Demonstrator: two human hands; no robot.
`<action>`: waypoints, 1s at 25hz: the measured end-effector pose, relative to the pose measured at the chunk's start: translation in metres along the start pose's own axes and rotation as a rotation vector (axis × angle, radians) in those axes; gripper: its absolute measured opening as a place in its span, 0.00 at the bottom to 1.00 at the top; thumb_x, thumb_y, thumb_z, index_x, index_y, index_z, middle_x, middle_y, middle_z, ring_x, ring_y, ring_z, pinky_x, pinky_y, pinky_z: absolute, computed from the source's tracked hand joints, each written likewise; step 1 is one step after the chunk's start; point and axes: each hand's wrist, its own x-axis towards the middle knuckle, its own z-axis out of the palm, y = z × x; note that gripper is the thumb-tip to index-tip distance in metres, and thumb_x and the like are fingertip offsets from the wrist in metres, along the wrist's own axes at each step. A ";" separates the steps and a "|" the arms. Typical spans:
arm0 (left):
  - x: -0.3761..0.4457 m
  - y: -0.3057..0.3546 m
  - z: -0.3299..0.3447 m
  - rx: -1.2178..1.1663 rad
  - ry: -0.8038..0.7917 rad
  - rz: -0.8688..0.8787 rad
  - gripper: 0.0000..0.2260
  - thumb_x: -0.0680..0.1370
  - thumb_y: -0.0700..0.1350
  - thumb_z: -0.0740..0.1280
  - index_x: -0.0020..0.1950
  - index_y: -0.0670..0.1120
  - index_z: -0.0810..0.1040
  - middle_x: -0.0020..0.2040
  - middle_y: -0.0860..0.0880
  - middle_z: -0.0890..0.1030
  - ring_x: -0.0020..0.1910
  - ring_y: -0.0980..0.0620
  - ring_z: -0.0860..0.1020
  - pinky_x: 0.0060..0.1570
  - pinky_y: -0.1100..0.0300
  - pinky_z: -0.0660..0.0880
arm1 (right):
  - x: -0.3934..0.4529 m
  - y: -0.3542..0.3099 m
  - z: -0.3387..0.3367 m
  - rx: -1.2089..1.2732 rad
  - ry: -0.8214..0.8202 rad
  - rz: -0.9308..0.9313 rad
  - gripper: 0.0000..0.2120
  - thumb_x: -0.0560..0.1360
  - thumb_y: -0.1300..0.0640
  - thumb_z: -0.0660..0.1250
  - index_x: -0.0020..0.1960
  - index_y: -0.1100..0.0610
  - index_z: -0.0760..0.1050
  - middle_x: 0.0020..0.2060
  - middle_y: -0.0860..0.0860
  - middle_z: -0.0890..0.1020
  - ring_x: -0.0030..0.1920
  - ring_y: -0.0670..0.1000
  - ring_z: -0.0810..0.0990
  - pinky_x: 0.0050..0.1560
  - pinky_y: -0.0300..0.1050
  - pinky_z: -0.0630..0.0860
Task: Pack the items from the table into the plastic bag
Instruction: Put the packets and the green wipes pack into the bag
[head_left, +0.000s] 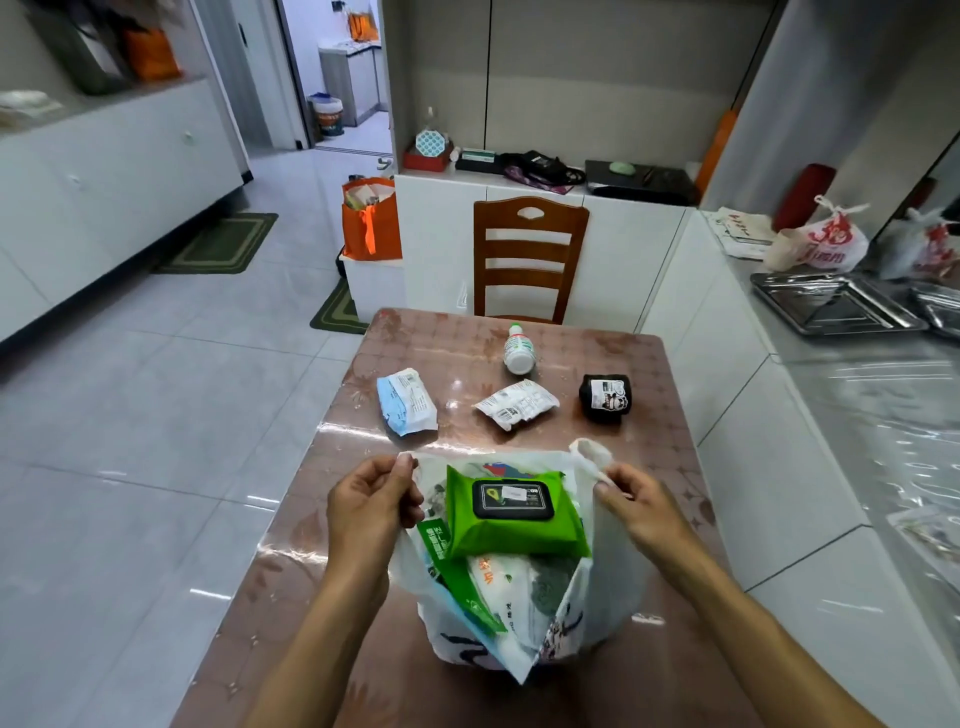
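A white plastic bag (602, 587) stands on the brown table (670, 467) close to me, its mouth held apart. My left hand (371, 506) pinches the bag's left handle and my right hand (636, 501) pinches the right handle. Inside the bag lies a green wet-wipes pack (511, 532) on top of other packets. Beyond the bag on the table lie a blue-and-white packet (408, 402), a white packet (517, 402), a black pack (607, 399) and a white bottle (518, 349) on its side.
A wooden chair (527, 260) stands at the table's far end. An orange bag (370, 221) sits on a low white box to the left. On the right runs a counter with metal trays (836, 304) and tied plastic bags (826, 239).
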 end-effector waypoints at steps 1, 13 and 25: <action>-0.002 0.000 0.002 0.014 -0.024 -0.035 0.10 0.78 0.42 0.68 0.43 0.35 0.79 0.28 0.44 0.76 0.23 0.54 0.72 0.25 0.64 0.71 | -0.005 -0.011 0.000 0.322 -0.009 0.100 0.11 0.78 0.57 0.66 0.42 0.64 0.76 0.31 0.54 0.78 0.32 0.51 0.75 0.35 0.43 0.73; 0.019 0.039 0.000 0.025 -0.019 -0.042 0.11 0.82 0.39 0.59 0.45 0.39 0.80 0.25 0.50 0.71 0.23 0.53 0.65 0.25 0.62 0.62 | 0.013 -0.127 -0.055 0.448 0.052 0.196 0.08 0.76 0.54 0.66 0.41 0.56 0.72 0.28 0.52 0.69 0.20 0.46 0.58 0.23 0.36 0.52; 0.004 0.019 0.009 -0.030 -0.070 -0.046 0.12 0.83 0.40 0.58 0.45 0.40 0.79 0.23 0.52 0.71 0.21 0.57 0.63 0.24 0.65 0.60 | -0.054 -0.005 0.085 -1.044 -0.936 -0.321 0.34 0.75 0.41 0.66 0.75 0.53 0.59 0.75 0.52 0.61 0.73 0.55 0.63 0.67 0.56 0.66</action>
